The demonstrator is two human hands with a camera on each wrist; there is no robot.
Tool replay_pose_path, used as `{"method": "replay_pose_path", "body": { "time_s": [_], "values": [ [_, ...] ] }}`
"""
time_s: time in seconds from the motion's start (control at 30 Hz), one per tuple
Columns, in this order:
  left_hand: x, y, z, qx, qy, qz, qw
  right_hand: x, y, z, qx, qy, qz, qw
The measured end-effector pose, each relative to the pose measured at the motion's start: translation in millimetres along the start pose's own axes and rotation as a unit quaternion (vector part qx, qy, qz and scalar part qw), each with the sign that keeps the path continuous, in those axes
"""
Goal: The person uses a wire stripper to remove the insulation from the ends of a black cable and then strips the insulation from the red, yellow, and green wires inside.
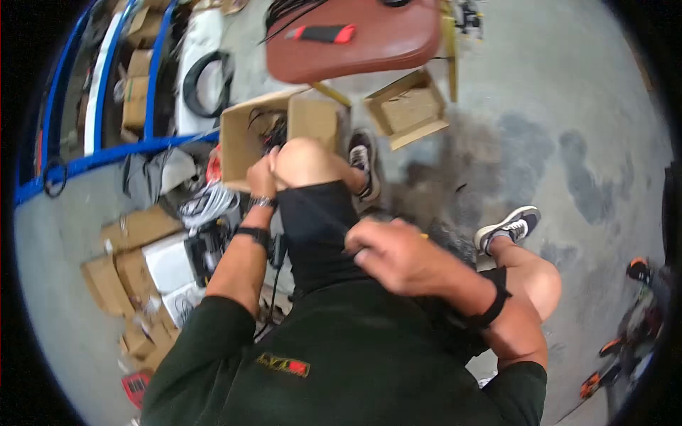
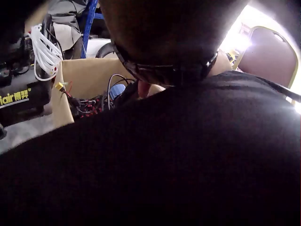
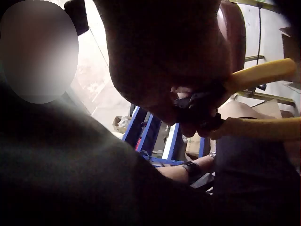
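Observation:
In the head view my right hand (image 1: 399, 257) is over my lap, fingers curled. The right wrist view shows that hand (image 3: 188, 108) gripping yellow-handled pliers (image 3: 263, 75) by their dark head. Both handles stick out to the right, spread apart; most of the head is hidden in the fingers. My left hand (image 1: 262, 176) rests against the side of my knee, next to an open cardboard box (image 1: 236, 145). Dark and red wires (image 2: 89, 107) fill the box, with a yellow connector (image 2: 60, 86) near its edge. The left wrist view shows only a fingertip (image 2: 143, 89) beyond the watch strap.
A brown padded chair (image 1: 376, 50) ahead carries a red and black utility knife (image 1: 327, 33) and black cable. A shallow cardboard tray (image 1: 408, 113) lies under it. Blue shelving (image 1: 153, 78) stands on the left, with white cable (image 1: 209, 206) and flattened cardboard (image 1: 135, 234) on the floor.

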State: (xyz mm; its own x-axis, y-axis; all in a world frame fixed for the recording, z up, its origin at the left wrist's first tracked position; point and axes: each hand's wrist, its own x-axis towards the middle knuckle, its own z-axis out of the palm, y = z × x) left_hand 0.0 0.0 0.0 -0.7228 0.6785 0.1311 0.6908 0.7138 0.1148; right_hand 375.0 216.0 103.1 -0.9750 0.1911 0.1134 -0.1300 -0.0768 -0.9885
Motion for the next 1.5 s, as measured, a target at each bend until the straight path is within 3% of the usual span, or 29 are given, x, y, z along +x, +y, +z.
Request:
{"method": "replay_pose_path", "body": {
  "time_s": [0.03, 0.1, 0.13, 0.23, 0.33, 0.4, 0.47, 0.5, 0.6, 0.73, 0.8, 0.87, 0.93, 1.0, 1.2, 1.37, 1.5],
  "values": [
    [-2.7, 26.8, -16.4, -0.063, 0.025, -0.003, 0.998, 2.0, -2.9, -4.9, 0.025, -0.007, 0.041, 0.999],
    [0.9, 47.5, -35.5, -0.035, -0.026, -0.038, 0.998, 6.8, -5.5, -20.8, 0.084, -0.018, 0.116, 0.989],
    [-4.3, 55.7, -37.3, -0.026, -0.046, -0.032, 0.998, 6.4, 0.1, -28.7, 0.035, -0.004, 0.048, 0.998],
    [-11.8, 67.1, -50.5, -0.085, -0.049, 0.046, 0.994, 15.0, -6.5, -46.2, 0.195, -0.019, 0.196, 0.961],
    [-21.2, 64.9, -70.3, -0.098, -0.117, 0.07, 0.986, 20.3, -8.8, -56.9, 0.233, 0.017, 0.175, 0.956],
    [-22.0, 75.2, -90.6, -0.158, -0.172, -0.042, 0.971, 21.3, -6.1, -64.3, 0.221, 0.044, 0.164, 0.96],
    [-14.2, 83.8, -100.8, -0.197, -0.143, -0.044, 0.969, 18.3, -5.2, -73.3, 0.213, 0.064, 0.164, 0.961],
    [-9.7, 86.7, -101.7, -0.235, -0.123, -0.032, 0.964, 16.7, -6.7, -79.5, 0.21, 0.069, 0.167, 0.961],
    [13.9, 112.8, -111.7, -0.183, -0.071, 0.073, 0.978, 7.2, -17.2, -94.0, 0.2, 0.101, 0.148, 0.963],
    [36.3, 148.2, -114.3, -0.222, -0.147, 0.139, 0.954, -12.9, -27.4, -121.5, 0.197, 0.167, 0.084, 0.962],
    [42.0, 184.6, -117.8, -0.266, -0.199, 0.186, 0.925, -22.5, -34.3, -138.2, 0.19, 0.203, 0.048, 0.959],
    [42.7, 220.4, -116.9, -0.339, -0.306, 0.204, 0.866, -31.8, -33.9, -151.6, 0.205, 0.218, 0.002, 0.954],
    [36.8, 257.5, -113.4, -0.43, -0.437, 0.105, 0.783, -35.6, -35.4, -162.4, 0.227, 0.227, -0.025, 0.947],
    [30.1, 292.4, -106.3, -0.479, -0.472, 0.132, 0.728, -37.4, -32.0, -163.8, 0.228, 0.257, -0.022, 0.939],
    [22.7, 361.3, -74.9, -0.616, -0.518, 0.066, 0.59, -25.0, -21.6, -154.2, 0.223, 0.317, 0.02, 0.921],
    [21.6, 359.0, -29.0, -0.699, -0.539, 0.006, 0.47, -8.2, 0.2, -138.5, 0.122, 0.383, 0.093, 0.911],
    [29.1, 346.6, -26.9, -0.717, -0.546, -0.031, 0.433, -5.6, 14.7, -143.2, 0.106, 0.352, 0.158, 0.917]
  ]
}}
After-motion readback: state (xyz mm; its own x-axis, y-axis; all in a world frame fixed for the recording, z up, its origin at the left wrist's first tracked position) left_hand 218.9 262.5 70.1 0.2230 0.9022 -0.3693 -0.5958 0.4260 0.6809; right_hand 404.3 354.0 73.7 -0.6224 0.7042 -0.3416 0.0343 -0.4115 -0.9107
